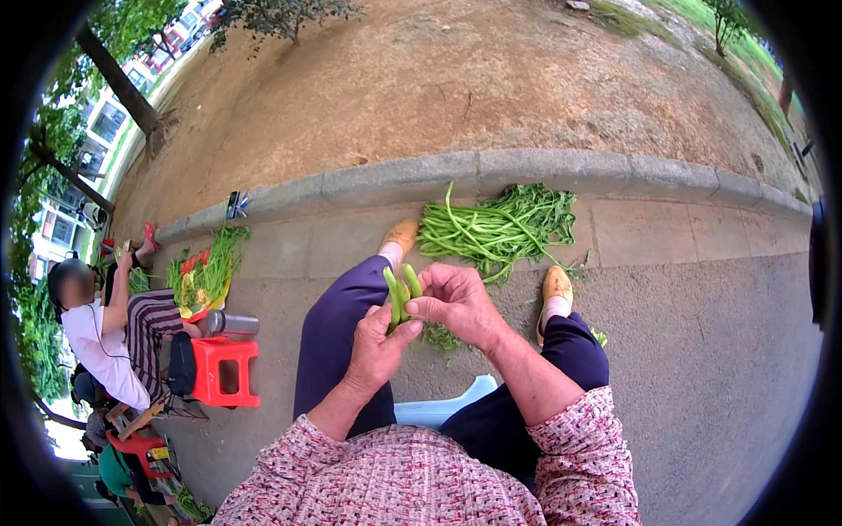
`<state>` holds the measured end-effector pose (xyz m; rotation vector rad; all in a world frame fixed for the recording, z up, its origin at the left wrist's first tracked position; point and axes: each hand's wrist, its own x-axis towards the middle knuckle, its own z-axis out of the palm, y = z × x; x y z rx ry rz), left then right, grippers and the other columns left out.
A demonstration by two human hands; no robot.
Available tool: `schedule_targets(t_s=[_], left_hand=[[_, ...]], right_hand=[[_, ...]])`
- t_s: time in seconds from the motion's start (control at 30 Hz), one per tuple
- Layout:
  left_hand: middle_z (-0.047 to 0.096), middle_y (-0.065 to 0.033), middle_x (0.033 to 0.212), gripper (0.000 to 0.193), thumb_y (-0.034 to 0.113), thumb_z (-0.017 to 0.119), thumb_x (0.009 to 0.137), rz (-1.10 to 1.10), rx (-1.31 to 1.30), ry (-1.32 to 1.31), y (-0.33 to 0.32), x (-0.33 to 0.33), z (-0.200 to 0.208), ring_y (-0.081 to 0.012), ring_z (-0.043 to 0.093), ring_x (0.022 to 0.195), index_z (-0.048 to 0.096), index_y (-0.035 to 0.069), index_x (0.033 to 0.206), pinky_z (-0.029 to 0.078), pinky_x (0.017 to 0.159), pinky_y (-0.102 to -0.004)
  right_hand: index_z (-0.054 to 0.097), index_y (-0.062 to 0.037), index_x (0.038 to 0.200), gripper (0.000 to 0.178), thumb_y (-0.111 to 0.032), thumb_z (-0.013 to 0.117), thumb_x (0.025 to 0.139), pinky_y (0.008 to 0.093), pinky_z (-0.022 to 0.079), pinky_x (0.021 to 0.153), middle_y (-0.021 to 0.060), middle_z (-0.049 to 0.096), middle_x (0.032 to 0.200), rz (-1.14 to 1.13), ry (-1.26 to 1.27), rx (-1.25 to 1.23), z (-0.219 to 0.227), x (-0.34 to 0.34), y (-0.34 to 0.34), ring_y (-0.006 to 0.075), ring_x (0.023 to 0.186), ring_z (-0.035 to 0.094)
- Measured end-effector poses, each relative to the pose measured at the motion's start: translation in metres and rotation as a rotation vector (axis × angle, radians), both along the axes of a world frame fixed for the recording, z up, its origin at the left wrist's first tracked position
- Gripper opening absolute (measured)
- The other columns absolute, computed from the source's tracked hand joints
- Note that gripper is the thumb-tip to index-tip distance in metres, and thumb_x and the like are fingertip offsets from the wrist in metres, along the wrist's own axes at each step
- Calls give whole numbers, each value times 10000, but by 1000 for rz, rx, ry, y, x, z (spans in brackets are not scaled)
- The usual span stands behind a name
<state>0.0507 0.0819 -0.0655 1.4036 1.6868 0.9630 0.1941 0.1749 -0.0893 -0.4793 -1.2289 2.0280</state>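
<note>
Several short, thick green vegetable stems [392, 294] stand up between my two hands, over my lap. My left hand [370, 352] is closed round their lower part, thumb pressed against them. With thumb and fingertips my right hand [460, 302] pinches the stems on the right side, and the two hands almost touch. On the paving beyond them lies a heap of long green leafy stems [491, 230], its leafy ends to the right. Some loose leaves [441, 337] are on the ground below my right hand, partly hidden by it.
I sit with my feet either side of the heap, a light-blue plastic piece [443, 410] between my legs. A stone kerb [526, 167] borders bare earth. At left, a seated person [101, 329] is near a red stool [225, 373], a metal flask [235, 323] and more greens [210, 267].
</note>
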Motion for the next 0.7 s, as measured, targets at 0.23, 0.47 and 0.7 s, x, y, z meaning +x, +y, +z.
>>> schedule_targets(t_s=[0.23,0.47,0.7], left_hand=[[618,-77,1005,280,171,624,824,-122,45,493,1,-21,19,-232,508,1020,636,51,1077,404,906,-353],[588,-204,762,201,112,601,827,-211,-85,454,9,-1,52,-384,587,765,554,-5,984,440,675,-422],[558,-212,710,166,90,602,825,-216,-19,536,12,9,53,-382,584,691,538,-7,944,433,598,-407]], right_hand=[[621,17,1034,248,-39,682,800,249,497,779,28,649,931,-29,2,-44,28,36,21,91,841,598],[672,-3,1026,214,-125,641,853,265,477,785,49,650,933,-27,-66,126,32,58,28,118,858,589],[676,-19,1041,205,-104,622,861,272,471,787,36,618,901,-126,-79,326,29,59,31,122,850,566]])
